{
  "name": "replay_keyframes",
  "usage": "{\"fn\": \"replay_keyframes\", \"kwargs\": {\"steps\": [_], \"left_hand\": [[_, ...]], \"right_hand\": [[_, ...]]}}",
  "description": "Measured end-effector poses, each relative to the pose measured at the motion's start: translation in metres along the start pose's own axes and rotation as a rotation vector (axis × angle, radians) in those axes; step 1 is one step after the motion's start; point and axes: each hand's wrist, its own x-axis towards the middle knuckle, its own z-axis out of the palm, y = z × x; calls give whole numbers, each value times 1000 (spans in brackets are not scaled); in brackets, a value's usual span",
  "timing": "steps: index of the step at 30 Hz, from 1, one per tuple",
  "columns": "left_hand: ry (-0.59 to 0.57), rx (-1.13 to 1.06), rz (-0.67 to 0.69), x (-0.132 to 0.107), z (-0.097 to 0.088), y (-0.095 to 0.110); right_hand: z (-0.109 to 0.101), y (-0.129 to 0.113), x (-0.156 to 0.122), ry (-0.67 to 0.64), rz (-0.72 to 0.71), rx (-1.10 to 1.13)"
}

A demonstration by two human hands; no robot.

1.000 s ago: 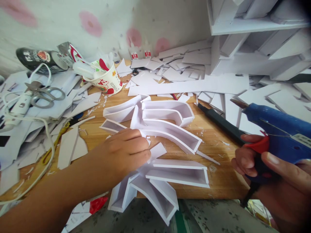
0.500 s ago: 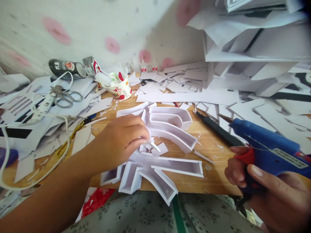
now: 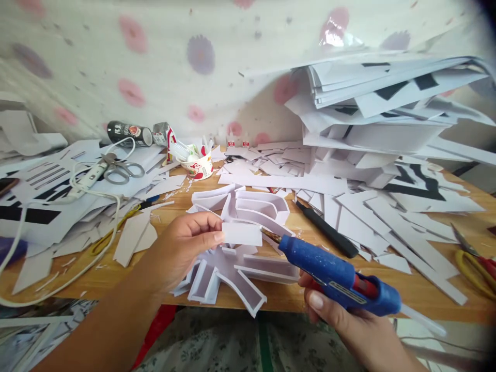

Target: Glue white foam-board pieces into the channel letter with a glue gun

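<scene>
Between thumb and fingers, my left hand (image 3: 196, 235) pinches a small white rectangular strip of foam board (image 3: 242, 234), held up above the work. My right hand (image 3: 337, 315) grips a blue hot glue gun (image 3: 318, 263), its nozzle at the strip's right end. A clear glue stick (image 3: 424, 319) pokes out of the gun's rear. Beneath both hands lies a white hollow shape with raised walls (image 3: 251, 295), made of curved and straight channels. The strip and my left hand hide part of its middle.
Grey scissors (image 3: 122, 169) and a white power strip (image 3: 91, 175) with cord lie left. A paper cup of sticks (image 3: 198, 164) stands behind. A black-handled tool (image 3: 327, 227), white offcuts (image 3: 411, 227) and stacked boards (image 3: 372, 129) are right, with yellow-handled scissors (image 3: 476, 268) at the edge.
My left hand has lifted from the hollow shape with the white strip upright. The glue gun has come leftward until its nozzle meets the strip. The view has tilted up.
</scene>
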Motion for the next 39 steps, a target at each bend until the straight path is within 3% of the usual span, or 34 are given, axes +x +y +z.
{"fn": "replay_keyframes", "kwargs": {"steps": [7, 16, 24, 32, 39], "left_hand": [[-37, -135, -54, -8, 5, 1], [-82, -214, -58, -14, 4, 0], [-75, -227, -53, -14, 5, -1], [-78, -210, -41, -10, 5, -2], [-60, -210, -27, -7, 6, -4]], "right_hand": [[2, 6, -11, -35, -23, 73], [8, 5, -22, 2, 101, 203], [9, 8, -24, 32, 118, 165], [13, -11, -25, 111, 240, 76], [3, -2, -29, 80, 216, -29]]}}
